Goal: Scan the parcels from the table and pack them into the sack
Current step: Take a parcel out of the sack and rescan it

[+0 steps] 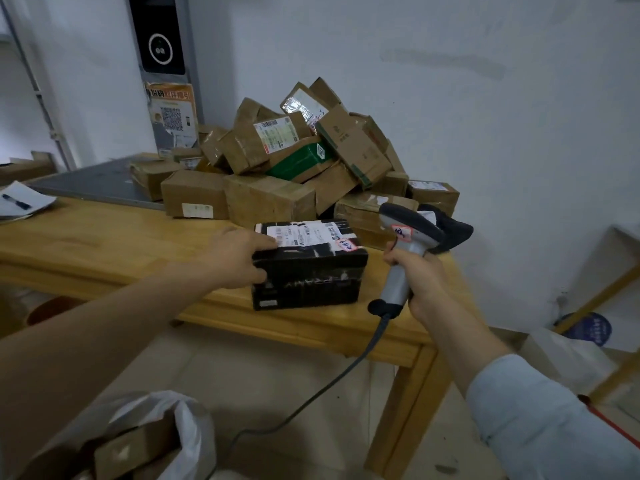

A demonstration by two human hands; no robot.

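Hands [239, 259] [426, 285], two: one black parcel [311, 271], one scanner [414, 233].

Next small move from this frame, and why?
Probably swing the scanner in the right hand over the white label on the black parcel: the left hand grips that parcel at the table edge, label up, and the scanner seems aimed elsewhere.
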